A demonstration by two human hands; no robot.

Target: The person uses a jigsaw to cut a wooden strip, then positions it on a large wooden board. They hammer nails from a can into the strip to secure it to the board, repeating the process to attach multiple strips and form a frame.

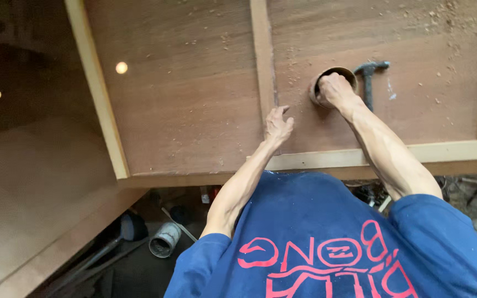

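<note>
Our right hand (pixel 335 88) reaches with curled fingers into the small round brown container (pixel 332 84) just beside the dark metal hammer (pixel 369 77), our left hand (pixel 277 126) rests open on the pale wooden strip (pixel 264 60) left of the container, and a careless pull could tip it.

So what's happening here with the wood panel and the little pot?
A person in a blue shirt leans over a framed wood panel. Their right hand reaches into a small round container standing on the panel, next to a hammer lying there. Their left hand rests its fingertips against the middle wooden strip. Sawdust is scattered across the panel.
</note>
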